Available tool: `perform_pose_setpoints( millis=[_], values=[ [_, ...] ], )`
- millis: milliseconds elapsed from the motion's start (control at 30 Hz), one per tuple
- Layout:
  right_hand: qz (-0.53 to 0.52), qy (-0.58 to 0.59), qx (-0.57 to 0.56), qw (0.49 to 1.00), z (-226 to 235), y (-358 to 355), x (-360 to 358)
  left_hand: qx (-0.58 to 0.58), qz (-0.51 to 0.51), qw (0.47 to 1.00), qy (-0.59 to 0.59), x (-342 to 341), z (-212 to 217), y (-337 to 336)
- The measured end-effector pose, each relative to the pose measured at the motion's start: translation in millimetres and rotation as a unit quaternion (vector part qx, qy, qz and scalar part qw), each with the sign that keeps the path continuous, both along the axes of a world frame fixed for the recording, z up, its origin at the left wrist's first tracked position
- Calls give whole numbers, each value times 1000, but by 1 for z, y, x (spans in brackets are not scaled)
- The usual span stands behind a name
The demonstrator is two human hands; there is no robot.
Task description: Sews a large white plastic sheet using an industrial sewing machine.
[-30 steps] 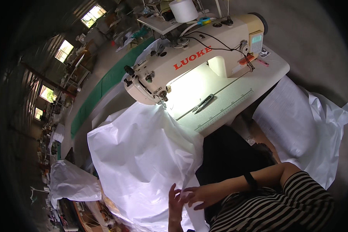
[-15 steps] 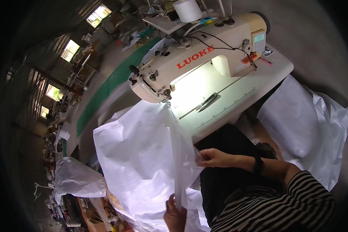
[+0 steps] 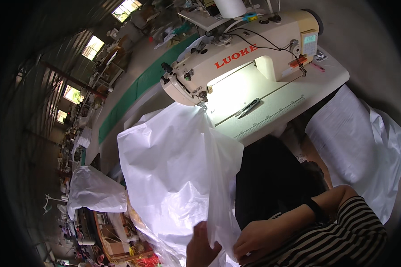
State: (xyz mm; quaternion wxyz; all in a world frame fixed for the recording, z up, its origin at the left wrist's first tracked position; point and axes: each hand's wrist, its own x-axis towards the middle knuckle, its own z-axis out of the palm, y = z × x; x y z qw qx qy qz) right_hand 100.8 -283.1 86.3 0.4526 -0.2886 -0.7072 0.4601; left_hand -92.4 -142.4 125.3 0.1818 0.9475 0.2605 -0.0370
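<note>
The large sheet of thin white woven plastic fabric (image 3: 178,178) now hangs in a long fold from the needle of the cream-coloured industrial sewing machine (image 3: 236,58) down to the lower edge of the picture; half a second ago its fold stood higher and the right hand was up at the middle of it, and now both hands are low and close together at the near end of the fabric; the right hand (image 3: 258,240), coming from a black-and-white striped sleeve (image 3: 343,236) with a dark band at the wrist, is closed on the hanging edge of the sheet; the left hand (image 3: 202,247) lies just beside it with fingers against the same fabric, but whether it pinches or only presses I cannot tell, since the cloth covers part of it; I judge that the hands have run down along the edge and gathered its end, so the piece seems ready to be drawn or turned; the far end is at the needle; a small pair of metal thread snips (image 3: 248,107) lies on the lit white machine table (image 3: 298,95), well apart from the hands; another white fabric pile (image 3: 361,151) lies to the right.
</note>
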Motion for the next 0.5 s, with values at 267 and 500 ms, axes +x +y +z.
perform_pose_setpoints(
  millis=[267,500],
  values=[
    [-102,-57,128,985,-14,12,-20,-15,136,989,-58,-1,-14,17],
    [-48,-12,-24,998,0,-6,-13,-199,270,866,-370,-1,18,-3]
  ],
)
